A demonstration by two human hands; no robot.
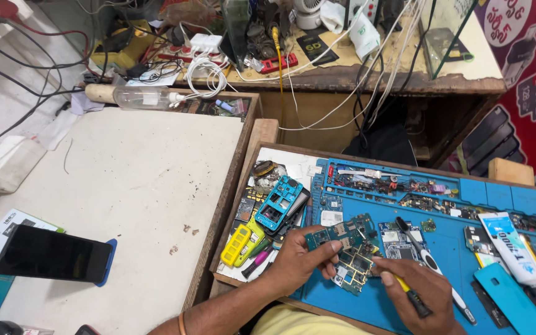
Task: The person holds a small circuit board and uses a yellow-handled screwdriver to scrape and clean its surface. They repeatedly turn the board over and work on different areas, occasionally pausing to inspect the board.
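Note:
My left hand [298, 259] pinches a green circuit board [341, 234] by its left end and holds it just above the blue work mat [448, 248]. A second bare board [356, 268] lies under it on the mat. My right hand [423, 291] grips a yellow-and-black screwdriver [412, 298] with its tip near the boards. A white-handled tool [429, 263] lies beside the right hand.
Blue phone frame [278, 203], yellow part [242, 243] and pink-tipped tool lie left of the mat. White tube [511, 248] and teal phone cover [509, 298] lie right. A black phone [53, 254] rests on the white tabletop [131, 180]; a cluttered shelf with cables stands behind.

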